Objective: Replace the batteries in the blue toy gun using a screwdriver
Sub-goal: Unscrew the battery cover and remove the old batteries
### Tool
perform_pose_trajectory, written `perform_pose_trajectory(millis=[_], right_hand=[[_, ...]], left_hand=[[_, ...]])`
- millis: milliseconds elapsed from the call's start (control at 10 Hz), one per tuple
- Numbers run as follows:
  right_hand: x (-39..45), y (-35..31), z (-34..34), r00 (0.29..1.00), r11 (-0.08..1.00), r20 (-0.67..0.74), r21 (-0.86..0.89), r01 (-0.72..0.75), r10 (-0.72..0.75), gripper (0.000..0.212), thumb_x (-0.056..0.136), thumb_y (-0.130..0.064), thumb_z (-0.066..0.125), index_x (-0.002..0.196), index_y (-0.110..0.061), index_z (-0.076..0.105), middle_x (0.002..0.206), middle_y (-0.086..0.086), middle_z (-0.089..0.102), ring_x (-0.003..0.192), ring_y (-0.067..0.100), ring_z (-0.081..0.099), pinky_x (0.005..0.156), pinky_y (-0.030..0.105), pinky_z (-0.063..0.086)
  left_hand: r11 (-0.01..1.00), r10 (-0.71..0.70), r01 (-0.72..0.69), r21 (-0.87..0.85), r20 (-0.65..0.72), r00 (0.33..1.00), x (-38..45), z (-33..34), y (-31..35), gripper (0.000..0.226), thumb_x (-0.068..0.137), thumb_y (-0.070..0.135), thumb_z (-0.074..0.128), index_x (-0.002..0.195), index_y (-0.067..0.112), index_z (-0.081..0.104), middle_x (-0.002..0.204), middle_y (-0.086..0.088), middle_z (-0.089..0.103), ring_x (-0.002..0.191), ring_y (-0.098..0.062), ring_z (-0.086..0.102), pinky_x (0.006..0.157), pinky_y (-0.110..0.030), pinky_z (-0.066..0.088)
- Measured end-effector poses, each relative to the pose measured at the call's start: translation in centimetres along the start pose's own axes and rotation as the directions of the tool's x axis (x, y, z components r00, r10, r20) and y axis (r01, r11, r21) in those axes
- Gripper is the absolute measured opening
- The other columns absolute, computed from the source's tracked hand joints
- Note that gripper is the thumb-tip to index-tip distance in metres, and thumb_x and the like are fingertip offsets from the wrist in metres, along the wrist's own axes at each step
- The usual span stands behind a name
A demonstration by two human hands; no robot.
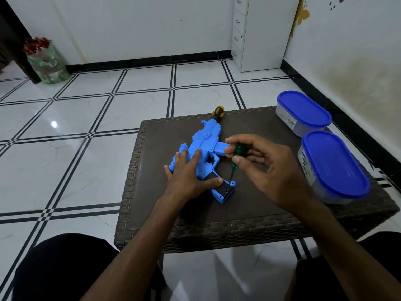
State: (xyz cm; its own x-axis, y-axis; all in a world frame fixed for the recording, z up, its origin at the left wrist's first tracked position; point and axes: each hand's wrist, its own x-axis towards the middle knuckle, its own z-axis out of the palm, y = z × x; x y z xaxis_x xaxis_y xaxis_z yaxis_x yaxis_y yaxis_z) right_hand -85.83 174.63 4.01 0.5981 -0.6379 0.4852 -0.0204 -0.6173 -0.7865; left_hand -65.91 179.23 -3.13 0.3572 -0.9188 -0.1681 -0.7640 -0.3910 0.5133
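Gun lies flat on its side near the middle of the bench, muzzle pointing away from the person and grip toward them. This position turns the black battery cover on the grip upward, where a tool can reach it.

Two tubs with blue lids stand along the right edge of the bench, one behind the other. Both lids are on. The walls are cloudy, so the contents cannot be identified.

Left hand rests palm down on the rear body of the gun, fingers straight and spread, thumb lying along the top of the cover. It presses the toy against the bench, probably so that it does not turn with the tool.

Right hand pinches the green handle of the screwdriver between thumb and fingertips, just right of the gun. The shaft slopes down and to the left, and its tip meets the cover near the butt end of the grip. A fingertip hold suits twirling a small screw.

The cover is in place, so the step in hand appears to be working the cover screw; which way it is being turned cannot be told.
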Motion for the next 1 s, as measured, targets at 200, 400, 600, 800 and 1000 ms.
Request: perform_pose_trajectory(millis=[200, 400, 600, 800, 1000], right_hand=[[-0.14, 0.18, 0.23, 1.0, 1.0, 0.008, 0.019, -0.01, 0.01, 0.033, 0.089, 0.003, 0.066, 0.121, -0.006, 0.064, 0.107, 0.0, 0.072, 0.105, 0.006, 0.068, 0.089, 0.019, 0.054], [-0.3, 0.46, 0.47, 0.999, 1.0, 0.031, 0.006, -0.019, 0.019, 0.033, 0.089, 0.003, 0.066, 0.121, -0.007, 0.065, 0.107, -0.001, 0.072, 0.105, 0.005, 0.068, 0.088, 0.017, 0.053], [-0.25, 0.57, 0.67, 0.999, 1.0, 0.029, 0.006, -0.023, 0.023, 0.033, 0.089, 0.002, 0.066, 0.121, -0.008, 0.065, 0.107, -0.002, 0.072, 0.105, 0.005, 0.068, 0.088, 0.018, 0.053], [-0.32, 0.62, 0.48, 1.0, 1.0, 0.027, 0.002, -0.013, 0.013, 0.032, 0.089, 0.002, 0.066, 0.12, -0.007, 0.065, 0.107, -0.002, 0.072, 0.106, 0.006, 0.068, 0.088, 0.017, 0.053], [-0.39, 0.63, 0.45, 0.999, 1.0, 0.039, 0.001, -0.013, 0.013, 0.034, 0.089, 0.002, 0.066, 0.121, -0.009, 0.065, 0.107, -0.003, 0.072, 0.106, 0.006, 0.068, 0.089, 0.019, 0.053]], left_hand=[[1.0, 0.001, -0.001, 0.005, -0.004, 1.0, -0.02, 0.03, -0.06, 0.103, 0.074, 0.07, 0.063, 0.154, 0.036, 0.007, 0.164, 0.0, -0.009, 0.149, -0.018, -0.017, 0.115, -0.055, -0.014], [1.0, 0.007, -0.007, 0.011, -0.012, 1.0, 0.06, 0.14, -0.13, 0.103, 0.074, 0.071, 0.062, 0.154, 0.036, 0.007, 0.164, -0.001, -0.01, 0.149, -0.018, -0.017, 0.115, -0.056, -0.013], [1.0, 0.008, -0.008, 0.012, -0.009, 1.0, 0.04, 0.12, -0.21, 0.103, 0.075, 0.071, 0.062, 0.154, 0.036, 0.007, 0.164, 0.0, -0.01, 0.149, -0.018, -0.017, 0.115, -0.056, -0.013], [1.0, 0.007, -0.007, 0.006, -0.01, 1.0, 0.08, 0.22, -0.24, 0.104, 0.073, 0.072, 0.062, 0.154, 0.036, 0.007, 0.164, 0.0, -0.01, 0.149, -0.018, -0.017, 0.116, -0.056, -0.014], [1.0, 0.01, -0.009, 0.008, -0.017, 1.0, 0.15, 0.29, -0.32, 0.104, 0.073, 0.073, 0.062, 0.154, 0.037, 0.008, 0.164, 0.001, -0.009, 0.149, -0.017, -0.016, 0.115, -0.055, -0.013]])
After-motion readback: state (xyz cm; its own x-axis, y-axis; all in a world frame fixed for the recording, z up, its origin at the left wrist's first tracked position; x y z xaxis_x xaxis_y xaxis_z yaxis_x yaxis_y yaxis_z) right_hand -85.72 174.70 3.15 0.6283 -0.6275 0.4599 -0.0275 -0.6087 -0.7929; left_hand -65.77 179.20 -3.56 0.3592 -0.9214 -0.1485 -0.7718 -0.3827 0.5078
